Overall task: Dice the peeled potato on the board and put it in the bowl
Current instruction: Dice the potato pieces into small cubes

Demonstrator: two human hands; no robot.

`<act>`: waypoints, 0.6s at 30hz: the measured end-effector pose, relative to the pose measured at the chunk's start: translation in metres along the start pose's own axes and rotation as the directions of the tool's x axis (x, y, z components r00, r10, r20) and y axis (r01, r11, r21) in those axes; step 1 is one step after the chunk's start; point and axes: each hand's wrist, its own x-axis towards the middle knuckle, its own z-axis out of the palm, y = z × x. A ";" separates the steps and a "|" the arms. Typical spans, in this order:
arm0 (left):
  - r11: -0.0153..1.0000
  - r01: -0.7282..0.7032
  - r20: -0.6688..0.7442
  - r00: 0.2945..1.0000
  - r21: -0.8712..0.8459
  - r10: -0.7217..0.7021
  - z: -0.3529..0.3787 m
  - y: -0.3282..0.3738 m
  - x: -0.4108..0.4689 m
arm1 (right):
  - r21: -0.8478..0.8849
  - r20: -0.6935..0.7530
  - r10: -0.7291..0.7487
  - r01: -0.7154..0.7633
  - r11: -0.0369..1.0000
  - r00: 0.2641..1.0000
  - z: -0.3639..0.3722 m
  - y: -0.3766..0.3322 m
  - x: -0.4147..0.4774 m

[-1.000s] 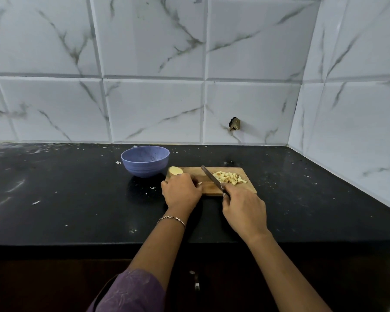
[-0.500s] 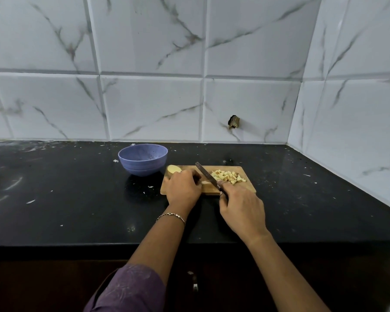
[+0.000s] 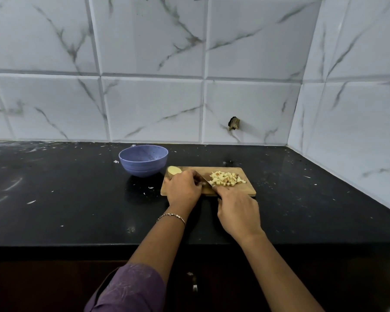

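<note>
Head cam: L grip [image 3: 182,190] clasps potato [image 3: 174,170] on board [image 3: 245,189]; R grip [image 3: 238,212] holds knife [image 3: 203,177] by diced pile [image 3: 226,178].

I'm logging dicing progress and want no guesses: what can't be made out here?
Head view only:
- What lies under the left hand on the light wooden cutting board: its back hides it.
- The handle of the steel knife: inside the right hand; only some blade shows.
- The round purple bowl's bottom: its near wall hides it.
- The pale peeled potato piece's near end: behind the left hand.
</note>
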 end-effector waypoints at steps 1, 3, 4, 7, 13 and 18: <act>1.000 -0.002 -0.003 1.000 0.002 0.002 0.000 0.000 0.000 | 0.000 -0.010 0.017 -0.017 1.000 1.000 0.000 0.000 0.000; 1.000 -0.007 -0.004 1.000 0.002 0.007 0.000 0.000 0.000 | 0.012 -0.034 0.047 -0.046 0.999 0.998 0.000 0.000 0.000; 1.000 -0.009 -0.002 1.000 0.000 0.009 -0.001 0.000 0.000 | 0.028 -0.050 0.055 -0.054 0.998 0.997 -0.001 0.000 -0.001; 1.000 -0.005 -0.003 1.000 -0.010 0.005 -0.003 0.000 -0.002 | 0.071 -0.084 0.053 -0.047 0.996 0.995 -0.003 0.000 -0.003; 1.000 0.005 0.011 1.000 -0.023 -0.005 -0.002 -0.001 -0.003 | 0.087 -0.081 0.012 -0.005 0.996 0.997 -0.008 -0.001 -0.006; 1.000 0.008 0.006 1.000 -0.017 -0.007 -0.001 -0.001 -0.002 | 0.067 -0.052 -0.028 0.032 0.997 0.998 -0.008 -0.002 -0.005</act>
